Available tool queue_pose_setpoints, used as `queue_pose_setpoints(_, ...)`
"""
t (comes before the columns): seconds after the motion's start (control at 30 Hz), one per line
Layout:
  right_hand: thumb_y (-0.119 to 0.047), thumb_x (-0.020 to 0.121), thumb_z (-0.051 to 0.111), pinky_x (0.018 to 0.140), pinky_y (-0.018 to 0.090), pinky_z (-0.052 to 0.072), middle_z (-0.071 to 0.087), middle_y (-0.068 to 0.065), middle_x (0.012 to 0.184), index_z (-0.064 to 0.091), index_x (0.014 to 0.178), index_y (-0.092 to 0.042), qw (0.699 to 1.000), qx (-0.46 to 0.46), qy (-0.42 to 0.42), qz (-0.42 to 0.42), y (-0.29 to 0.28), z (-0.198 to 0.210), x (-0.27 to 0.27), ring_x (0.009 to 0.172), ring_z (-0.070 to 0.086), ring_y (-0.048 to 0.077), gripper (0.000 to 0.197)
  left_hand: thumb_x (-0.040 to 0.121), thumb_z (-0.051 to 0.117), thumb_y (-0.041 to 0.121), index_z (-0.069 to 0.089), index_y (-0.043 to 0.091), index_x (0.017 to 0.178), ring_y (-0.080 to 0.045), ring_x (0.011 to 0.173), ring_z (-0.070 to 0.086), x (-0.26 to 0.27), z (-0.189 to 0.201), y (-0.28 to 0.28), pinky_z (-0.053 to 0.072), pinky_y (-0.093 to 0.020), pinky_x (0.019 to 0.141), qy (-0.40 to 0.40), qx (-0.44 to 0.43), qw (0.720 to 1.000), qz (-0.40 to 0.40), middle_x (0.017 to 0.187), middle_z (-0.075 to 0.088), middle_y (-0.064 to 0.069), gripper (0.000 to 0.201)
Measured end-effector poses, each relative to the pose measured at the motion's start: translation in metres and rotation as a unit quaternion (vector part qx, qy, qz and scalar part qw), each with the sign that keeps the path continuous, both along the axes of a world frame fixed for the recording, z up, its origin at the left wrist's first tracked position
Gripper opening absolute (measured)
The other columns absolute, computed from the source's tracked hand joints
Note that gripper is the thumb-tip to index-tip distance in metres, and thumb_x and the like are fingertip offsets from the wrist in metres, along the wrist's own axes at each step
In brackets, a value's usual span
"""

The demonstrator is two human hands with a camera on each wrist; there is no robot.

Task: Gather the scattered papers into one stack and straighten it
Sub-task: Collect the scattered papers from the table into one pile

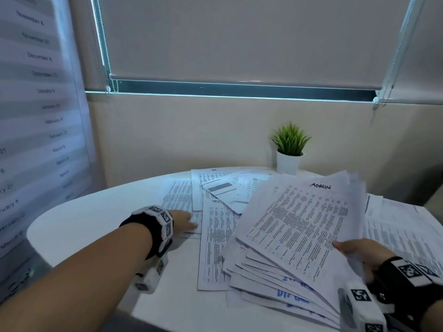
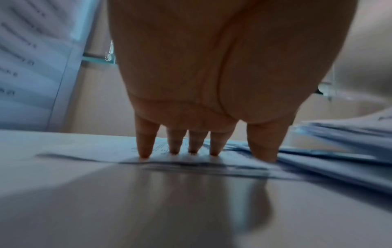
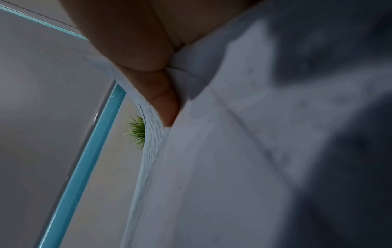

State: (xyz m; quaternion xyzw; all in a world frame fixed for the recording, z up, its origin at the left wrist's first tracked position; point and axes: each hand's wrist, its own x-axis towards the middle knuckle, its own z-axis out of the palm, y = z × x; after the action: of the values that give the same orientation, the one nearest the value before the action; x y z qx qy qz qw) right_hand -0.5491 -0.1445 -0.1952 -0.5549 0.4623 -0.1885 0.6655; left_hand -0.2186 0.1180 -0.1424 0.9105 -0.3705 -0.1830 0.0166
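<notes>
My right hand (image 1: pixel 359 255) grips a thick, fanned bundle of printed papers (image 1: pixel 299 236) by its lower right corner, lifted and tilted above the table; the top sheet reads "ADMIN". In the right wrist view my thumb (image 3: pixel 161 100) pinches the sheets (image 3: pixel 212 167). My left hand (image 1: pixel 184 220) reaches forward, its straight fingertips (image 2: pixel 146 151) pressing down on a loose printed sheet (image 1: pixel 177 200) lying flat on the round white table (image 1: pixel 84 224). More loose sheets (image 1: pixel 220 188) overlap behind and beside it, and a long page (image 1: pixel 215 245) lies under the bundle's left edge.
A small green plant in a white pot (image 1: pixel 288 161) stands at the table's back edge against the wall. More printed pages (image 1: pixel 402 226) cover the right side of the table. A large wall calendar (image 1: pixel 36 116) hangs at left. A window blind (image 1: pixel 239 39) hangs above.
</notes>
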Motion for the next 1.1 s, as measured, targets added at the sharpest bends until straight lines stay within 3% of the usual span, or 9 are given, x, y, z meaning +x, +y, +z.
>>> queue_pose_setpoints(0.17, -0.028, 0.042, 0.092, 0.098, 0.060, 0.043, 0.070, 0.029, 0.098, 0.065, 0.107, 0.010, 0.999, -0.012, 0.038, -0.008, -0.012, -0.017, -0.003, 0.096, 0.066, 0.046, 0.080, 0.100, 0.038, 0.050, 0.034, 0.016, 0.149, -0.026, 0.138, 0.041, -0.002, 0.002, 0.010, 0.033, -0.039, 0.113, -0.056, 0.097, 0.991, -0.069, 0.154, 0.038, -0.006, 0.059)
queue_pose_setpoints(0.27, -0.040, 0.019, 0.096, 0.097, 0.056, 0.045, 0.071, 0.028, 0.095, 0.067, 0.105, 0.006, 0.998, -0.034, 0.051, -0.021, -0.019, -0.027, -0.004, 0.095, 0.066, 0.043, 0.102, 0.098, 0.040, 0.054, 0.036, 0.023, 0.148, -0.023, 0.139, 0.040, -0.009, 0.006, 0.025, 0.032, -0.042, 0.114, -0.066, 0.126, 0.984, -0.109, 0.155, 0.038, -0.001, 0.059)
queue_pose_setpoints(0.37, -0.035, 0.038, 0.094, 0.084, 0.050, 0.052, 0.071, 0.026, 0.076, 0.064, 0.108, 0.010, 0.996, -0.042, 0.075, -0.017, -0.013, -0.022, -0.005, 0.079, 0.066, 0.040, 0.088, 0.095, 0.042, 0.056, 0.032, 0.030, 0.150, -0.023, 0.139, 0.040, -0.014, 0.007, 0.045, 0.033, -0.041, 0.114, -0.088, 0.146, 0.977, -0.129, 0.155, 0.037, 0.002, 0.062)
queue_pose_setpoints(0.5, -0.045, 0.015, 0.095, 0.099, 0.056, 0.043, 0.069, 0.030, 0.097, 0.066, 0.104, 0.005, 0.999, -0.030, 0.036, -0.022, -0.031, -0.037, -0.003, 0.096, 0.066, 0.044, 0.107, 0.092, 0.046, 0.060, 0.046, 0.032, 0.141, -0.020, 0.120, 0.054, -0.007, 0.009, 0.055, 0.042, -0.038, 0.103, -0.078, 0.104, 0.987, -0.098, 0.141, 0.051, 0.000, 0.056)
queue_pose_setpoints(0.63, -0.014, 0.075, 0.075, 0.067, 0.038, 0.044, 0.065, 0.020, 0.065, 0.061, 0.104, 0.016, 0.998, -0.043, 0.037, -0.020, 0.001, -0.010, -0.003, 0.059, 0.062, 0.029, 0.045, 0.086, 0.052, 0.069, 0.033, 0.013, 0.145, -0.029, 0.126, 0.050, 0.026, 0.006, 0.058, 0.044, -0.039, 0.103, -0.111, 0.074, 0.985, 0.108, 0.143, 0.044, -0.013, 0.083)
queue_pose_setpoints(0.7, -0.009, 0.083, 0.069, 0.062, 0.035, 0.039, 0.064, 0.019, 0.073, 0.058, 0.108, 0.018, 0.998, -0.032, 0.036, -0.034, 0.001, -0.010, -0.003, 0.065, 0.056, 0.031, 0.039, 0.078, 0.065, 0.067, 0.036, 0.008, 0.142, -0.030, 0.126, 0.051, 0.040, 0.005, 0.059, 0.045, -0.038, 0.101, -0.088, 0.055, 0.979, 0.174, 0.140, 0.049, -0.013, 0.091)
queue_pose_setpoints(0.87, -0.021, 0.056, 0.082, 0.088, 0.041, 0.044, 0.068, 0.026, 0.101, 0.061, 0.107, 0.014, 0.998, -0.035, 0.033, -0.032, -0.004, -0.015, 0.001, 0.097, 0.062, 0.037, 0.065, 0.071, 0.084, 0.045, 0.062, 0.004, 0.122, -0.024, 0.110, 0.062, 0.058, 0.008, 0.063, 0.050, -0.033, 0.096, -0.012, 0.035, 0.974, 0.223, 0.126, 0.064, -0.010, 0.069)
queue_pose_setpoints(0.97, -0.021, 0.059, 0.085, 0.086, 0.040, 0.044, 0.068, 0.026, 0.099, 0.061, 0.107, 0.014, 0.999, -0.041, 0.019, -0.022, -0.006, -0.017, 0.000, 0.092, 0.062, 0.036, 0.065, 0.076, 0.082, 0.031, 0.065, 0.004, 0.120, -0.023, 0.104, 0.060, 0.060, 0.006, 0.067, 0.047, -0.027, 0.088, 0.007, -0.001, 0.970, 0.242, 0.126, 0.064, -0.010, 0.054)
queue_pose_setpoints(1.1, -0.042, 0.004, 0.095, 0.101, 0.051, 0.041, 0.070, 0.026, 0.100, 0.064, 0.103, 0.010, 0.998, -0.048, 0.030, -0.012, -0.024, -0.035, -0.001, 0.100, 0.064, 0.040, 0.116, 0.078, 0.080, 0.035, 0.060, 0.002, 0.126, -0.028, 0.117, 0.057, 0.058, 0.004, 0.065, 0.044, -0.029, 0.089, 0.045, -0.071, 0.961, 0.262, 0.129, 0.061, -0.013, 0.062)
